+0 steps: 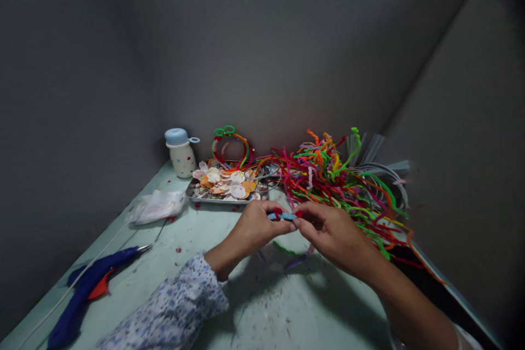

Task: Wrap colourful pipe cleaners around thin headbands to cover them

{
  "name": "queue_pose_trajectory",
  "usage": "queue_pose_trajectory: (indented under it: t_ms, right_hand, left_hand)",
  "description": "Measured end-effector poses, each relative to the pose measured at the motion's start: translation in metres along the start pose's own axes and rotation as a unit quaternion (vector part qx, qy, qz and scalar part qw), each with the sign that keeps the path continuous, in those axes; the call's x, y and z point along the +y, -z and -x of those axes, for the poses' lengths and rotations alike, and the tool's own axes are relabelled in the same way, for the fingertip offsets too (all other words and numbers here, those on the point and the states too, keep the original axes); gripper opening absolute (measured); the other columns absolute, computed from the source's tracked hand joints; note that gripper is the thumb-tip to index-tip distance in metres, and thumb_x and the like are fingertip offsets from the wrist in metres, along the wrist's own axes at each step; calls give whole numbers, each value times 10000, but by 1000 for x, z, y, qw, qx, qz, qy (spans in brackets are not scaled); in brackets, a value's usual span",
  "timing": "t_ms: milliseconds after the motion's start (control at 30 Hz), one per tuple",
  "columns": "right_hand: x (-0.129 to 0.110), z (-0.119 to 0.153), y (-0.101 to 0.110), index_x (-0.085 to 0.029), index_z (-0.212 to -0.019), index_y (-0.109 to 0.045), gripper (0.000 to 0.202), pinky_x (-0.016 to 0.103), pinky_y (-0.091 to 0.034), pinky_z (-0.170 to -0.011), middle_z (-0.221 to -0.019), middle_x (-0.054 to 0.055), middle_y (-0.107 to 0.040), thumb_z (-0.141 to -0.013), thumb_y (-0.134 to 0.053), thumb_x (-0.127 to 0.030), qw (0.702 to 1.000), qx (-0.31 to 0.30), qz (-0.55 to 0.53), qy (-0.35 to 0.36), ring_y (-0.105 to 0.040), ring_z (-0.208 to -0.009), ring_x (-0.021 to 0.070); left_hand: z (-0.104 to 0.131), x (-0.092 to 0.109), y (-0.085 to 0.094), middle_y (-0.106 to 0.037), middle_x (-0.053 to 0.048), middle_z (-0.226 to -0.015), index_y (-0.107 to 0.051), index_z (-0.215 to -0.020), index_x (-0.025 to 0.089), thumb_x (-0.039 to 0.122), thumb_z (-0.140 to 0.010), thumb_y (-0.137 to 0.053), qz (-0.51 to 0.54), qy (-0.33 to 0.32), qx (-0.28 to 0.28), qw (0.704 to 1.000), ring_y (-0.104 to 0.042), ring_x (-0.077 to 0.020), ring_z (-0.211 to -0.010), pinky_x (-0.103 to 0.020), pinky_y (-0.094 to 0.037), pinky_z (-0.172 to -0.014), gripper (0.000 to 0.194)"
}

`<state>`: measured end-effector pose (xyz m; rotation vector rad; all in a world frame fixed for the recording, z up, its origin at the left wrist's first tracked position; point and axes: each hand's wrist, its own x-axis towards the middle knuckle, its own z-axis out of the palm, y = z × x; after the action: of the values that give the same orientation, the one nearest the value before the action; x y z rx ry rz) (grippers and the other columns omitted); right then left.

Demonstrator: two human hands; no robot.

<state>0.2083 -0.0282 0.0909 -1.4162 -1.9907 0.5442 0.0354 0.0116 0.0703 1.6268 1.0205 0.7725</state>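
Note:
Between the fingertips of both hands is a small light blue fuzzy piece [289,216] with dark red wrapped on it. My left hand [259,225] pinches its left end, thumb below and fingers above. At its right end, my right hand [333,232] is closed on it with thumb and forefinger. Below the hands hangs or lies a ring with a green fuzzy part [285,249] and purple parts; the hands hide its upper portion, so I cannot tell whether it joins the blue piece.
A metal tray [213,201] of paper flowers lies ahead, beside a bottle [181,158] and a ring of pipe cleaners [247,149]. Many loose pipe cleaners [328,186] heap at the right. A blue glue gun [92,284], its cord and a plastic bag [161,206] are left.

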Motion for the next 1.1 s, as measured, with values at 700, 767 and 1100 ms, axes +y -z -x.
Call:
queue_pose_trajectory:
  t_ms: [700, 767, 1100]
  right_hand:
    - [22, -10, -3, -180, -823, -615, 240, 282, -500, -641, -719, 28, -655, -821, -553, -413, 966, 38, -226, -120, -638, -692, 180]
    - [20, -9, -5, -181, -810, -617, 251, 281, -498, -640, -716, 31, -657, -815, -560, -426, 964, 49, -234, -118, -631, -686, 178]
    - [-2, -2, -12, -180, -827, -629, 229, 259, -483, -626, -730, 21, -632, -847, -546, -392, 964, 56, -251, -70, -581, -672, 158]
  left_hand:
    - [17, 9, -15, -586, -32, -846, -593, -962, 189, 284, -829, -569, 5, -145, 197, 970, -566, -147, -772, -259, -457, -704, 166]
    - [18, 5, -24, -589, -17, -778, -580, -961, 180, 321, -837, -552, 94, -74, 114, 986, -551, -121, -634, -239, -434, -572, 190]
    - [12, 5, -32, -616, -17, -729, -598, -881, 124, 318, -741, -639, 280, 10, 73, 957, -498, -72, -527, -197, -355, -462, 242]
